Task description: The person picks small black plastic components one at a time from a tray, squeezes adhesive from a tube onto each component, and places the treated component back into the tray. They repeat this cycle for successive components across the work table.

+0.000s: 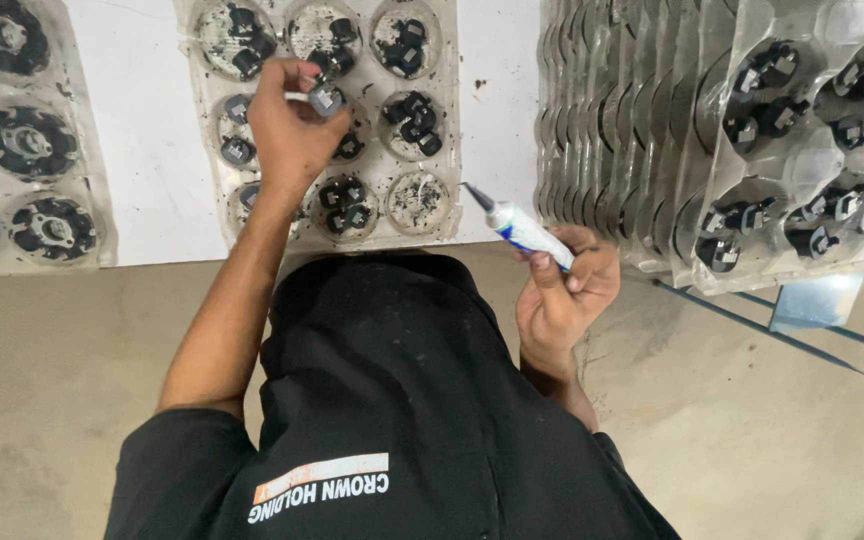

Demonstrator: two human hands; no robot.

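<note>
- On the white bench (pixel 152 150), a clear blister tray (pixel 444 150) with nine round pockets in three rows of three; taken below as the landmark.
- Over the tray's left and middle columns, the left hand (pixel 290 135), fingers closed in a pinch around one small black-and-grey part (pixel 327 97), held just above the middle of the top two rows.
- In the tray's other pockets, small black clip parts (pixel 412 118), mostly two or three to a pocket; exact total impossible to tell, several pockets hidden by the hand. Bottom-right pocket (pixel 418 200) apparently holding only dark specks.
- Just right of the tray's lower right corner, off the bench edge, the right hand (pixel 564 290), curled shut around one white-and-blue tube (pixel 527 232), grey nozzle pointing up-left toward the tray.
- Far left of the tray, a second clear tray (pixel 92 230) carrying large black toothed rings (pixel 30 142); five in view, some cut by the frame edge.
- Well right of the tray, a stack of clear trays standing on edge (pixel 602 120), too many to count.
- Further right still, one more clear tray (pixel 802 130), leaning, about six pockets of the same black clips visible.
- Below the tray, a black shirt (pixel 392 400) and grey concrete floor (pixel 52 350).
- Lower right of the tray, blue metal rods (pixel 752 320) on the floor; two seen.
</note>
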